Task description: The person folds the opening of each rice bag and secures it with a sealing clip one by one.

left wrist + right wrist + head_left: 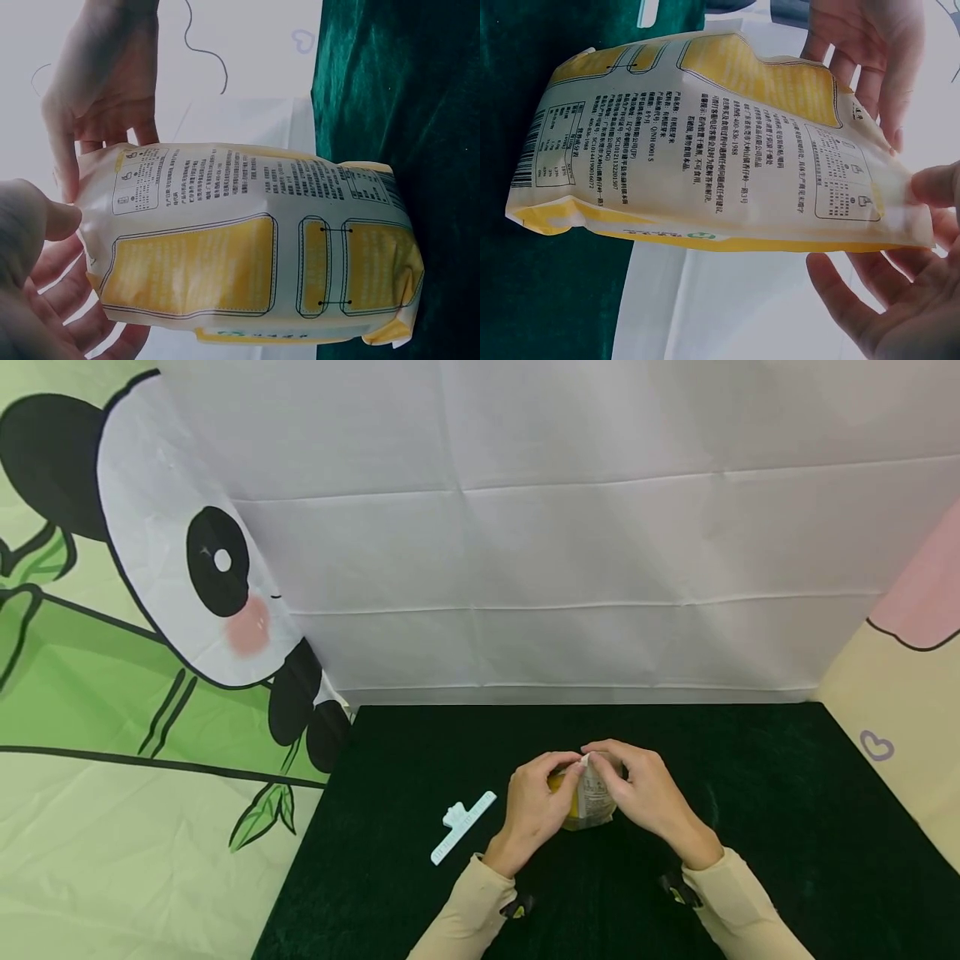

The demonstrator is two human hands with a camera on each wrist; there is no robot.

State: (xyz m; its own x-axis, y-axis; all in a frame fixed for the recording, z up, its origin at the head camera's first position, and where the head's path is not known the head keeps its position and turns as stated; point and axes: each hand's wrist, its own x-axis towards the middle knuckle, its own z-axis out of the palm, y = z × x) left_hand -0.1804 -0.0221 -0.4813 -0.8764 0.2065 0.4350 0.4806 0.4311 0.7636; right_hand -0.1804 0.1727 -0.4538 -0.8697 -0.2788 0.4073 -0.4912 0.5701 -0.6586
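A white and yellow printed food bag (594, 802) stands upright on the dark green cloth, its top edge between both hands. My left hand (536, 800) pinches the left part of the top, thumb on the near side and fingers behind. Over at the right part, my right hand (647, 789) pinches the same edge in the same way. Small printed text and yellow panels cover the bag's near face (727, 142) in the right wrist view. Left of my left hand, a pale blue bag clip (463, 828) lies on the cloth.
The dark green cloth (420, 743) covers the table. Behind it hangs a white sheet (570, 552), with a panda-printed green backdrop (90, 693) at the left. A cream and pink printed cloth (900, 710) hangs at the right.
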